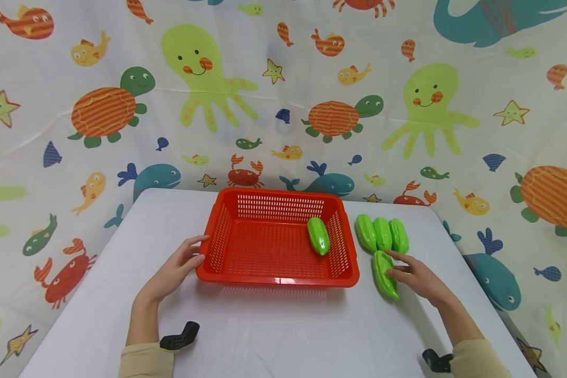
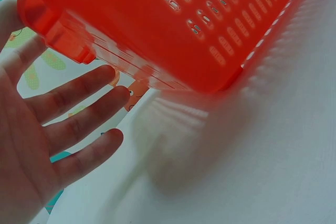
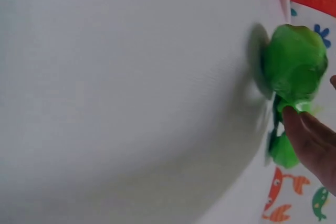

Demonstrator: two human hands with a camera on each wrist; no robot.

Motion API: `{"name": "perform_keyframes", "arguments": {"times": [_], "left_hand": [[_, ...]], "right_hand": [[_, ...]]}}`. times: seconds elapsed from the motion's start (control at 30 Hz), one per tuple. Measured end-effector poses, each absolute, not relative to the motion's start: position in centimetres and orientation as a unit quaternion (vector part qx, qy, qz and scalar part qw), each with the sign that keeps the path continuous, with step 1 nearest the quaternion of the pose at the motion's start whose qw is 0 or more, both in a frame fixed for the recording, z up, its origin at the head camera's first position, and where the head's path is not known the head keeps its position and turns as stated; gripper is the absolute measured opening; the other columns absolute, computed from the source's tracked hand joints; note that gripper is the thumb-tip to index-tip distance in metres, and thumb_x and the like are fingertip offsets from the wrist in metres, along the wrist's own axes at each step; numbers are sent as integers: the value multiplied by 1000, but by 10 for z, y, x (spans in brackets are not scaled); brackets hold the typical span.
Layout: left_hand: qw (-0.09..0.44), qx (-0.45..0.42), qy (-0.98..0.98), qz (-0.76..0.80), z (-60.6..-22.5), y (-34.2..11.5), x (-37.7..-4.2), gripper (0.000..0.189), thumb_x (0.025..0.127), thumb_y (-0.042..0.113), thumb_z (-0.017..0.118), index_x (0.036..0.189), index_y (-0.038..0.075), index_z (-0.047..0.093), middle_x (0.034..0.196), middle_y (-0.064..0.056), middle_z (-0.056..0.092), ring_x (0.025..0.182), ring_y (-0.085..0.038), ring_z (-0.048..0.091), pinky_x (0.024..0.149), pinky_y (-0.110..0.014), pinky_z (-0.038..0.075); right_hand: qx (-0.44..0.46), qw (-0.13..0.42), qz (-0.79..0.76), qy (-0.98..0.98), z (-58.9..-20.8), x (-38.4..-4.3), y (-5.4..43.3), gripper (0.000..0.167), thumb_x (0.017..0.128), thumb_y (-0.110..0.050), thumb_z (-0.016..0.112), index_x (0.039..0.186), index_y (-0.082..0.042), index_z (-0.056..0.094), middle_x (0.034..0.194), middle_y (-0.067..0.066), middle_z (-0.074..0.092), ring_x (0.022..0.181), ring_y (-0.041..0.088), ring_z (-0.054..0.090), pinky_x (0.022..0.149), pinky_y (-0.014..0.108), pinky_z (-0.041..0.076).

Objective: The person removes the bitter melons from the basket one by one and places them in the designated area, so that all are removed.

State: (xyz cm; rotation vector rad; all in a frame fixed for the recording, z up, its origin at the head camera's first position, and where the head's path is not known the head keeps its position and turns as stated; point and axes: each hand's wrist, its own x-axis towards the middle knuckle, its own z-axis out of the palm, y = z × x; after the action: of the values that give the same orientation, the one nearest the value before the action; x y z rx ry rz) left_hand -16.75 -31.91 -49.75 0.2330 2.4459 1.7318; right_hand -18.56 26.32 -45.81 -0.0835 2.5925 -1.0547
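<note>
A red plastic basket [image 1: 279, 281] with slotted walls stands on the white table. Inside it, toward the right wall, lies one glossy green toy vegetable [image 1: 318, 236], long and tapered like a pepper. My left hand [image 1: 177, 266] is at the basket's left rim, its fingers extended and spread in the left wrist view [image 2: 63, 129]. To the basket's right, a similar green toy vegetable [image 1: 384, 275] lies with its tip toward me. Beside it, my right hand [image 1: 418, 278] reaches over with fingertips right at its upper side, not wrapped around it.
Three more green toy vegetables [image 1: 382, 234] lie side by side just behind the nearest one, right of the basket. A patterned cloth [image 1: 274, 105] with sea animals hangs behind the white table [image 1: 274, 336]. Black wrist devices [image 1: 179, 338] show at both sleeves.
</note>
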Motion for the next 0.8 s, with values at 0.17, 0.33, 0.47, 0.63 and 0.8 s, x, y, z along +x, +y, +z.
{"name": "perform_keyframes", "arguments": {"times": [0.17, 0.33, 0.47, 0.63, 0.8], "left_hand": [[67, 83, 810, 576, -497, -319, -167, 58, 98, 40, 56, 149, 26, 33, 142, -16, 43, 128, -38, 45, 97, -57, 46], [67, 86, 807, 580, -499, -319, -167, 58, 97, 39, 57, 149, 26, 34, 141, -16, 44, 127, -37, 46, 95, -53, 49], [63, 82, 807, 581, -499, -320, -168, 57, 97, 40, 58, 148, 29, 35, 141, -14, 45, 127, -36, 46, 95, -53, 49], [63, 80, 806, 583, -499, -320, -167, 57, 97, 39, 58, 148, 28, 35, 141, -14, 45, 126, -36, 46, 95, -54, 49], [64, 80, 807, 581, -497, -319, -166, 57, 97, 40, 58, 148, 29, 35, 141, -14, 44, 126, -36, 46, 95, -54, 49]], "right_hand": [[-39, 156, -360, 919, -442, -187, 265, 67, 97, -38, 60, 151, -9, 35, 147, 29, 36, 128, 48, 43, 92, 58, 49], [-36, 134, -354, 925, -428, -187, 264, 69, 97, -41, 59, 152, -10, 32, 149, 28, 34, 131, 49, 39, 93, 61, 47], [-41, 98, -366, 925, -418, -189, 261, 71, 97, -44, 58, 153, -11, 30, 153, 27, 28, 133, 49, 37, 94, 65, 44], [-41, 47, -385, 921, -405, -190, 254, 70, 99, -44, 54, 155, -14, 26, 156, 23, 24, 134, 47, 36, 96, 68, 39], [-23, 5, -420, 907, -392, -190, 242, 71, 99, -47, 52, 156, -17, 23, 158, 18, 25, 136, 44, 35, 99, 69, 35]]}}
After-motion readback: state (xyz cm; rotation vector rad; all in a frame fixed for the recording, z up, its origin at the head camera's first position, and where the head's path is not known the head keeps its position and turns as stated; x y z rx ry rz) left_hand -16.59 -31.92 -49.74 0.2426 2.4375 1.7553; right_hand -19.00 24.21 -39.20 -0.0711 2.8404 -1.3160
